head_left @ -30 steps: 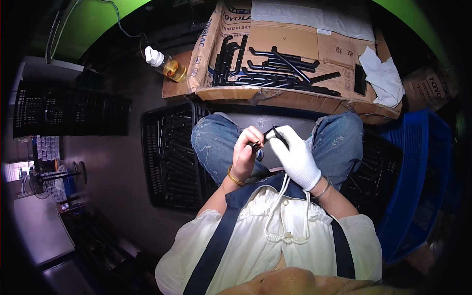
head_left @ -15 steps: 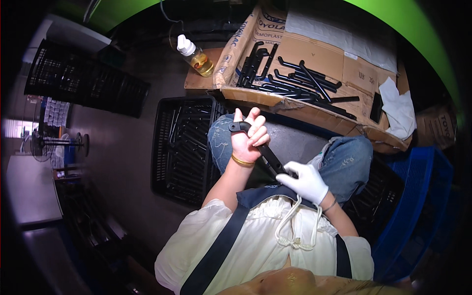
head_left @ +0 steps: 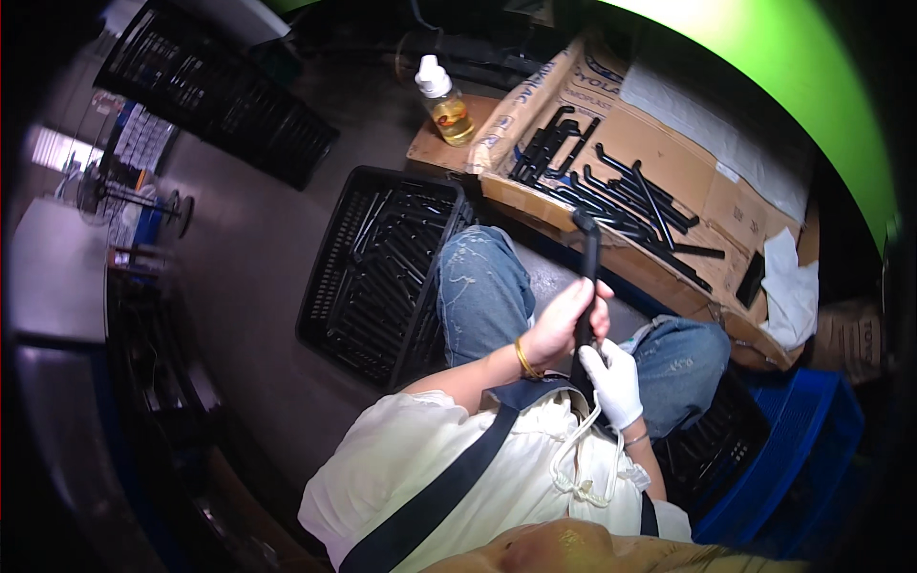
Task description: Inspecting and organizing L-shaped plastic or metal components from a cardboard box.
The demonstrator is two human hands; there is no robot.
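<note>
A long black bar with a bent end [head_left: 590, 256], like a handle, stands nearly upright before my body, its bent end pointing away from me. My bare left hand [head_left: 565, 323], with a gold-coloured bracelet at the wrist, is closed round its middle. Lower down, my white-gloved right hand [head_left: 616, 384] grips the near end, which is partly hidden by the fingers. Beyond the bar, a cut-down cardboard box [head_left: 523, 197] contains several similar black bent bars [head_left: 626, 205]. More black bars [head_left: 387, 272] fill a black plastic crate [head_left: 319, 277] beside my left knee.
A clear bottle with a white cap and yellow liquid [head_left: 449, 113] stands left of the box. White cloth [head_left: 791, 291] hangs over its right corner. Blue crates [head_left: 778, 449] are on my right, near another black crate [head_left: 740, 435]. Stacked black crates [head_left: 215, 91] stand far left.
My view has turned, shifting the surroundings rightward. My left hand has moved from the bar's bent end to its middle. The bar has swung more upright, with my right hand still at its near end.
</note>
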